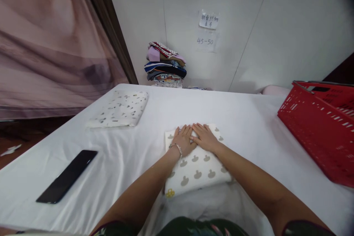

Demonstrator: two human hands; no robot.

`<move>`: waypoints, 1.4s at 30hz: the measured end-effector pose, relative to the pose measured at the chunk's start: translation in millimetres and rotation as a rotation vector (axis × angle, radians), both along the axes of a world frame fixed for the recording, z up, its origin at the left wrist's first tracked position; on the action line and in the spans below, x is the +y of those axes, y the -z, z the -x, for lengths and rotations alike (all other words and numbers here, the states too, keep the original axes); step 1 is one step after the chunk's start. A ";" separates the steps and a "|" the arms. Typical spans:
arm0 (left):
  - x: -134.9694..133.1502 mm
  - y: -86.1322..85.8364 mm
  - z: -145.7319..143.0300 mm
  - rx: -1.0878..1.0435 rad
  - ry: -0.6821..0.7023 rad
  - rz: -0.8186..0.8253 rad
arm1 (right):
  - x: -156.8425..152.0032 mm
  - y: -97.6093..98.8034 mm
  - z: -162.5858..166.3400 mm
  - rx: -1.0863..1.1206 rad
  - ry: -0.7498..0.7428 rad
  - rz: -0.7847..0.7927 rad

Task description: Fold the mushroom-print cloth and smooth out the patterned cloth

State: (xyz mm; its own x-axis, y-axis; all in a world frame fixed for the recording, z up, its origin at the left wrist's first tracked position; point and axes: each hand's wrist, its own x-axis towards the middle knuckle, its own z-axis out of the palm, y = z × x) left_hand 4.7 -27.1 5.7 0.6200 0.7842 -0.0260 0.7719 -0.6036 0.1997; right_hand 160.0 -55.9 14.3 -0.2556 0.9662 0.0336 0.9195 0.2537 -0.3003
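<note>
A folded white cloth (196, 169) printed with grey mushroom-like shapes lies on the table in front of me, a small yellow figure at its near left corner. Flat on its upper part rests my left hand (184, 140), fingers stretched out, with a bracelet at the wrist. Beside it, my right hand (204, 138) presses on the same cloth with its fingers extended. The two hands meet near the thumbs, and neither grips anything. Further back on the left is a second folded white cloth (121, 108) with small grey and dark prints.
The white-covered table (132, 169) carries a black phone-like slab (67, 176) at the left and a red plastic basket (318, 129) at the right. Behind the table edge rises a stack of folded fabrics (166, 64) against the wall. A pinkish curtain (52, 51) hangs on the left.
</note>
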 end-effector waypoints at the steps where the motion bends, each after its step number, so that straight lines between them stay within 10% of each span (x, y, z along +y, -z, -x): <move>1: -0.3 -1.0 -0.1 -0.001 -0.001 0.003 | 0.3 0.4 -0.1 0.001 0.002 -0.002; 18: -1.9 -10.4 -1.6 0.009 -0.099 0.055 | 4.9 -5.3 -8.7 -0.062 0.006 0.040; 25: -1.5 -11.7 -0.5 0.014 -0.095 0.070 | 7.2 -1.2 -41.0 -0.091 0.302 0.097; 31: 1.9 -10.9 -2.1 0.002 -0.090 0.087 | 5.4 -1.8 -39.1 -0.040 0.278 0.038; 42: 17.6 -1.9 61.2 -0.038 -0.303 0.143 | 6.7 4.1 -39.2 -0.030 0.306 0.051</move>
